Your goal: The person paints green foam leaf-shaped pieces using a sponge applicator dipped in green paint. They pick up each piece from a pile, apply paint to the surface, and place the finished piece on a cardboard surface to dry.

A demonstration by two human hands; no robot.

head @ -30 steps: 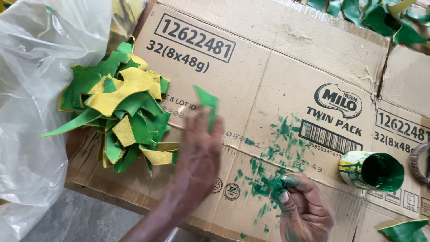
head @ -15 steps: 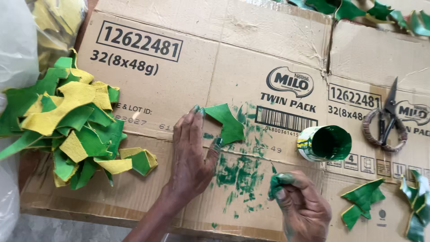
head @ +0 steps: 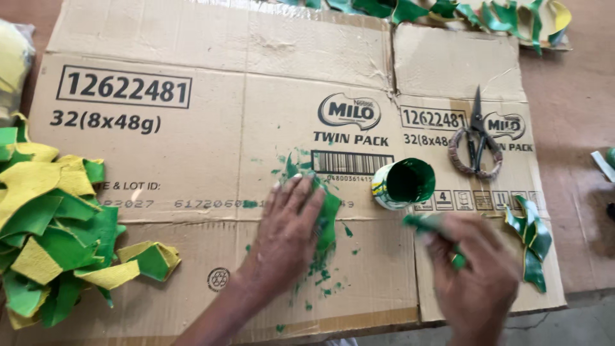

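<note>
1. Two hands work over a flattened cardboard box (head: 192, 147): the left hand (head: 291, 224) lies flat with fingers spread, pressing a green cut piece (head: 328, 214) down; nothing is clenched.
2. The right hand (head: 474, 275) is blurred. It seems closed around a thin green-tipped tool (head: 423, 222), probably a brush, though I cannot tell the exact hold.
3. Just beyond the tool's tip stands a small open tin of green paint (head: 403, 184); scissors (head: 475, 138) lie further beyond the right hand.
4. Well out past the left hand's outer side lies a heap of green and yellow pieces (head: 57, 237); more painted pieces (head: 530, 240) lie close beside the right hand.
5. Risks, as I judge them: the tin sits near both hands and a careless sweep could tip it; wet paint under the pressing fingers could smear; green splatter already marks the cardboard around the piece.
</note>
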